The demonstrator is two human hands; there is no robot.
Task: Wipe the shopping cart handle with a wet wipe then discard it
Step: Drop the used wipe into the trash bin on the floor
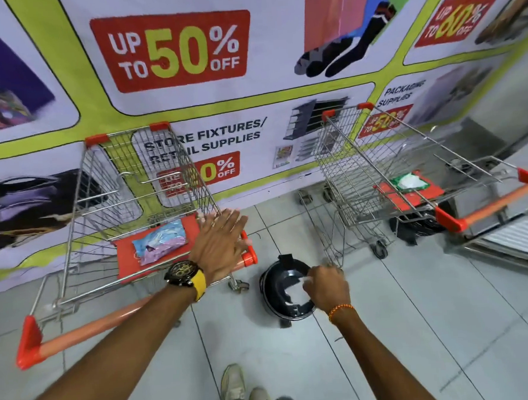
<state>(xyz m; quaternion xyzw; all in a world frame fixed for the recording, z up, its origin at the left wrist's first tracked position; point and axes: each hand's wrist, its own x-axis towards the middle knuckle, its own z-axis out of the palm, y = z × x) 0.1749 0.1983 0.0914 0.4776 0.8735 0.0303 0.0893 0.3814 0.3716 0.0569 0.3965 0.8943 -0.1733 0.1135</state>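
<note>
1. The right hand (325, 287) is pinched shut on the white wipe (296, 289), held directly over the open black bin (288, 292) on the floor, so dropping it looks like the step in hand.
2. The left hand (220, 242) is spread flat and empty, above the right end of the near cart's orange handle (115, 321), which runs from lower left to upper right.
3. Grey floor tiles (419, 329) surround the bin; a second cart (409, 172) stands to the right, and a sale banner (171, 51) covers the wall behind.

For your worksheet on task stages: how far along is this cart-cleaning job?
Wiping looks finished, though that can't be confirmed. In hand: the right hand holds a white wipe over the open black bin. The left hand is open above the cart handle. Left: dropping the wipe.
</note>
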